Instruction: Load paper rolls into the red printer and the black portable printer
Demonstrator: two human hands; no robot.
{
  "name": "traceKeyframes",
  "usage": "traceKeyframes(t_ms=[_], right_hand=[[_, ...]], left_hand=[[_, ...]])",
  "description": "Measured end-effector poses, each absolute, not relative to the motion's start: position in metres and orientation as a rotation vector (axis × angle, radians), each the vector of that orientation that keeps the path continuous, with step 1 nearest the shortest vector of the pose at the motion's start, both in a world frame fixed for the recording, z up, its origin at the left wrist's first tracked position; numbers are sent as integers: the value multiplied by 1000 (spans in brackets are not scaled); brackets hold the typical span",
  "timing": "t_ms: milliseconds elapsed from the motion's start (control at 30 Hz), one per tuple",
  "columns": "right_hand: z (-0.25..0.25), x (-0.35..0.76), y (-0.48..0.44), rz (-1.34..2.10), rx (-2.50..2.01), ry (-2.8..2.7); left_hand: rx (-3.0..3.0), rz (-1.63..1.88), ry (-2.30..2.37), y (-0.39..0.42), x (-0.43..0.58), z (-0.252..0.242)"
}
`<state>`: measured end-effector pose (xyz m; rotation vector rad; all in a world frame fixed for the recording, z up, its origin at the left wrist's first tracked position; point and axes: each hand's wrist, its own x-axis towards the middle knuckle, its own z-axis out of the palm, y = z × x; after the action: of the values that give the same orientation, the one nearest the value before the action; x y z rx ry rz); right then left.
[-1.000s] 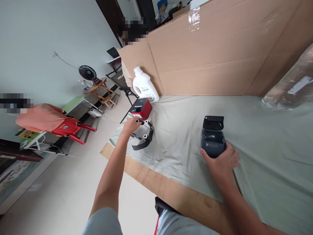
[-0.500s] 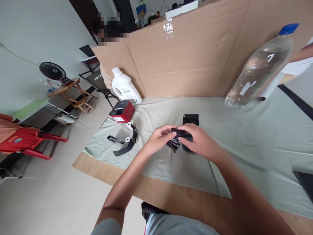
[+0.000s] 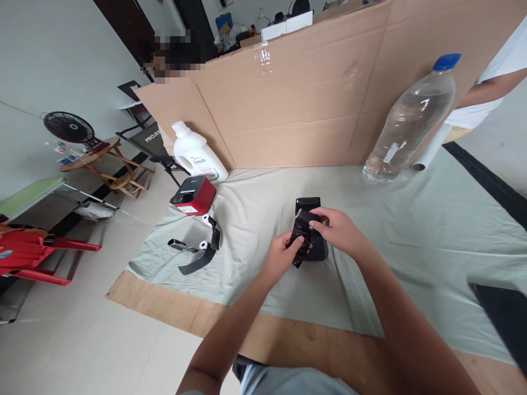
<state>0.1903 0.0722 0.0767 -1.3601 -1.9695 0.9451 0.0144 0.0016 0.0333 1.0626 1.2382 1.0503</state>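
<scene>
Over the middle of the cloth, both hands hold a small roll of glossy black ribbon [image 3: 303, 215]. My left hand [image 3: 284, 253] pinches its loose, shiny strip between thumb and fingers. Closed around the roll's right end is my right hand [image 3: 338, 230], with the thumb along its side. Below and behind the hands lies a black device [image 3: 317, 251], partly covered by them; its kind cannot be made out. To the left, dark strips [image 3: 197, 264] with white-cored rolls [image 3: 203, 245] lie on the cloth beside a short black tube [image 3: 176, 243].
A red and black box-shaped device [image 3: 194, 195] and a white jug [image 3: 200, 153] stand at the back left. Along the back rises a cardboard panel [image 3: 296, 115]. A large water bottle [image 3: 411, 120] stands back right; a dark flat device [image 3: 502, 312] lies at the right edge.
My left hand has shifted from the roll down onto the loose strip, which now hangs more upright. The roll has tilted in my right hand. The camera view has turned slightly right.
</scene>
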Motion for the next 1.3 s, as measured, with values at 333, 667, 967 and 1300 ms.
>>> traceKeyframes(t_ms=[333,667,967,1300], right_hand=[[49,198,90,770,-1456,-2208],[25,176,85,312,-1536,-2502],[16,168,81,211,-1656,-2337],[19,179,104,448,-1577,-1925]], left_hand=[[845,846,1183,-29,44,6],[671,736,1115,-35,59,-7],[666,703,1114,-26,56,2],[669,633,1145,-25,57,2]])
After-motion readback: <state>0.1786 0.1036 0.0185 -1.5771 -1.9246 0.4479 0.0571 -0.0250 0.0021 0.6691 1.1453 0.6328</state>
